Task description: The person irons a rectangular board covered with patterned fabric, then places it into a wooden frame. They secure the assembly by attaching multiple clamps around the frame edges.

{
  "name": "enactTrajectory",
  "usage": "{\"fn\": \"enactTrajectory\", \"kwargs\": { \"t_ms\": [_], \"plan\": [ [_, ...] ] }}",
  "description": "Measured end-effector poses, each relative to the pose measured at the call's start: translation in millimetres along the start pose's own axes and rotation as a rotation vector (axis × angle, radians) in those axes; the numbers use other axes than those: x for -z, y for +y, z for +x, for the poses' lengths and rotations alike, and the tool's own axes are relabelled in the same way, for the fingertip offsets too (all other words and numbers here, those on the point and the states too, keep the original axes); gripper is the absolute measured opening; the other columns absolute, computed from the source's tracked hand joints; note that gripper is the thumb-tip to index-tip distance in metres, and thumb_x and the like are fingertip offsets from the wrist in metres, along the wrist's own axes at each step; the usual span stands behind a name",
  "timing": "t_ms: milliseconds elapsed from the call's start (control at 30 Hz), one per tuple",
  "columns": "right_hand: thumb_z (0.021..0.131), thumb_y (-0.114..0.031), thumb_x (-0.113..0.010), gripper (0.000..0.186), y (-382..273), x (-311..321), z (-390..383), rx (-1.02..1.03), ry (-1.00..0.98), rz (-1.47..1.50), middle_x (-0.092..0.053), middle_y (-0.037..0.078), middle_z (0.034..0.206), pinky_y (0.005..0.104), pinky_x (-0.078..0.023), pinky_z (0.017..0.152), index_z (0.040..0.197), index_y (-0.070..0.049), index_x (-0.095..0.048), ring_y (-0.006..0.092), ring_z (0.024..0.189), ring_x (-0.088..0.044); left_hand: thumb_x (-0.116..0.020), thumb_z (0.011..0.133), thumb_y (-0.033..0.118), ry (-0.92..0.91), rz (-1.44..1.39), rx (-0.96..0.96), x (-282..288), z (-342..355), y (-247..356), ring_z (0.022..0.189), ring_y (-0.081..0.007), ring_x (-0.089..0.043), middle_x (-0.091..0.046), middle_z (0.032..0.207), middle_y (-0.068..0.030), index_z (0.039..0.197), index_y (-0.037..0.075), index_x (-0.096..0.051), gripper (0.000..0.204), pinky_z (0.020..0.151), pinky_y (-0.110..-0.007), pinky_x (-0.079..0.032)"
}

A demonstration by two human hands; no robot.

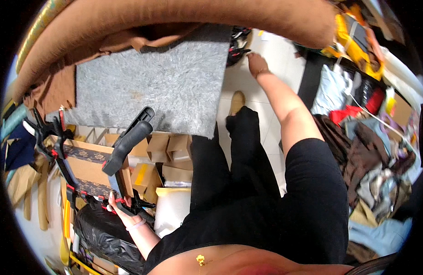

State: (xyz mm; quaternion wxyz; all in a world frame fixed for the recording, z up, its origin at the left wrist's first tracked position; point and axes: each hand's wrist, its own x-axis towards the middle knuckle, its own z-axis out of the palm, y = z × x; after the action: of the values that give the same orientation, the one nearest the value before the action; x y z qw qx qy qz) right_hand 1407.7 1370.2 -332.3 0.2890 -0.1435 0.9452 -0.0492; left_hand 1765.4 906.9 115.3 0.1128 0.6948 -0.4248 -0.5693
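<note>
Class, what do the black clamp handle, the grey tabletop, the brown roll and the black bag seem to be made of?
Black clamp handle: probably hard plastic, satin; smooth, moulded shape.
Grey tabletop: perhaps felt-covered, matte; mottled, fibrous streaks.
Brown roll: fabric or suede-like leather, dull; soft-looking surface.
Black bag: likely thin plastic, glossy; bright highlights on creases.

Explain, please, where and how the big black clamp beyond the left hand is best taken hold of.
Hold the clamp by its long handles, probably from the right: they look slim, jut out on that side, and lie well away from the left hand.
</note>
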Motion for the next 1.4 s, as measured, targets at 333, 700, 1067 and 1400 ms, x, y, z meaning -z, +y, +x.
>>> {"fn": "enactTrajectory", "kwargs": {
  "t_ms": [333,700,1067,1400],
  "plan": [
    [0.088,-0.025,-0.055,0.03,37,-80,146,0.206,-0.12,-0.447,-0.064,0.016,0.109,0.0401,-0.052,0.082,0.11,-0.005,-0.062,0.028,0.096,-0.064,-0.064,0.087,0.032,-0.142,-0.168,-0.1,-19,-22,-41,0.114,-0.0265,-0.057,-0.059,0.124,-0.0159,0.129,0.0,-0.047,0.055,0.1,-0.04,-0.045],
    [0.082,-0.04,-0.065,0.046,-14,84,-26,-0.224,-0.778,0.237,-0.068,0.012,0.087,0.037,-0.055,0.066,0.106,-0.001,-0.059,0.0208,0.076,-0.066,-0.069,0.082,0.017,-0.106,-0.068,0.184,52,-32,11,0.094,-0.0187,-0.061,-0.063,0.109,-0.0066,0.129,0.003,-0.048,0.053,0.081,-0.032,-0.05],
    [0.085,-0.02,-0.071,0.024,-285,509,-274,0.256,-0.337,0.668,-0.068,0.005,0.09,0.0307,-0.05,0.08,0.101,-0.002,-0.065,0.0154,0.086,-0.063,-0.069,0.084,0.008,-0.704,-0.063,0.027,59,-32,124,0.111,-0.0188,-0.057,-0.061,0.12,-0.0056,0.128,0.001,-0.053,0.047,0.099,-0.034,-0.043],
    [0.083,-0.052,-0.064,0.046,-431,500,-251,0.788,-0.037,-0.266,-0.066,0.014,0.07,0.0396,-0.054,0.068,0.078,-0.007,-0.071,0.0316,0.07,-0.067,-0.066,0.083,0.004,-0.815,-0.083,0.044,61,-14,159,0.105,-0.0188,-0.061,-0.063,0.116,-0.007,0.123,0.003,-0.055,0.042,0.096,-0.034,-0.047]
  ]
}}
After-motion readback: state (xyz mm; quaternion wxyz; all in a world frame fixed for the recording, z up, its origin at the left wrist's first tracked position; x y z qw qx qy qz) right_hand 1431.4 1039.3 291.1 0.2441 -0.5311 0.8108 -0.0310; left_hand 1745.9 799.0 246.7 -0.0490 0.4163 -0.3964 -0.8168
